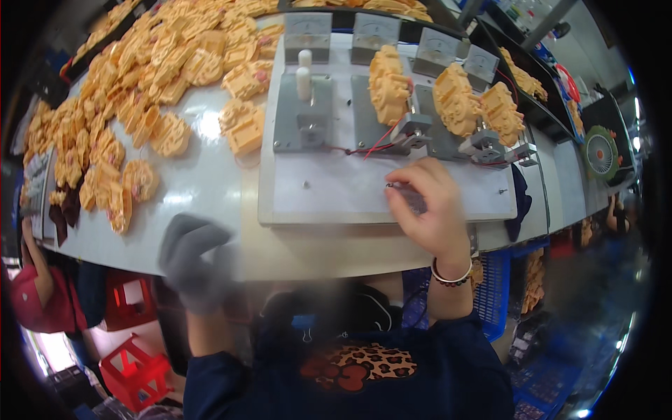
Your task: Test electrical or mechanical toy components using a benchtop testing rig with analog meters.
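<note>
My right hand [432, 205], bare with bracelets at the wrist, pinches something small and dark between thumb and forefinger, too small to name. It is over the front of a white test board [329, 192]. Behind it, yellow moulded plastic parts stand upright at metal clamps: one [389, 85], another [456, 100] and a third [501, 114]. The leftmost grey plate [290, 105] carries white posts [303, 82] and no yellow part. My left hand [198, 259], in a grey glove, is smeared by motion at the table's front edge; its fingers cannot be read.
A large heap of yellow parts [168, 56] covers the table's back left. Several dial meters [308, 36] line the board's rear. To the right are a black tray [528, 77] and a small green fan [600, 152]. Red stools [136, 371] stand below left; another person's arm [38, 262] shows beyond.
</note>
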The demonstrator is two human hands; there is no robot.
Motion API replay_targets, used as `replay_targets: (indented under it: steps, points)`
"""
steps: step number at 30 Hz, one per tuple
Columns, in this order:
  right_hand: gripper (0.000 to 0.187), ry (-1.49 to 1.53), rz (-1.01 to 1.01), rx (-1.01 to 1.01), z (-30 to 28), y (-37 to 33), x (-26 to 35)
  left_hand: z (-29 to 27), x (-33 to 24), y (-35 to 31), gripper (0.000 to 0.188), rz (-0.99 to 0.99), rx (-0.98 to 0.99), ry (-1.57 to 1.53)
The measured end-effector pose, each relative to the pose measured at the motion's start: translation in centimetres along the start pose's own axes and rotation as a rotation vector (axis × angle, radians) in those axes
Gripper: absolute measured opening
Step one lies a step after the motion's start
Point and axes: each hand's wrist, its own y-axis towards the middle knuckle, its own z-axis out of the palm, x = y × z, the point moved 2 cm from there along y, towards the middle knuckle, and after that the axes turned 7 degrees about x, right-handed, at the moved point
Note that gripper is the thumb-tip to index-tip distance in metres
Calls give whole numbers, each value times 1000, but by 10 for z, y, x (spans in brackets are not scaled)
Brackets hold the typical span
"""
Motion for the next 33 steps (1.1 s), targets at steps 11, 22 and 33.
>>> replay_targets:
  steps: [11, 22, 33]
  points:
    - [14, -113, -26, 25, 2, 3, 2, 92, -21, 58, 14, -6, 281, 163]
    - [9, -106, 25, 54, 9, -2, -2, 91, -13, 55, 16, 15, 266, 76]
    - [5, -261, -106, 16, 14, -7, -1, 89, -11, 51, 21, 15, 237, 53]
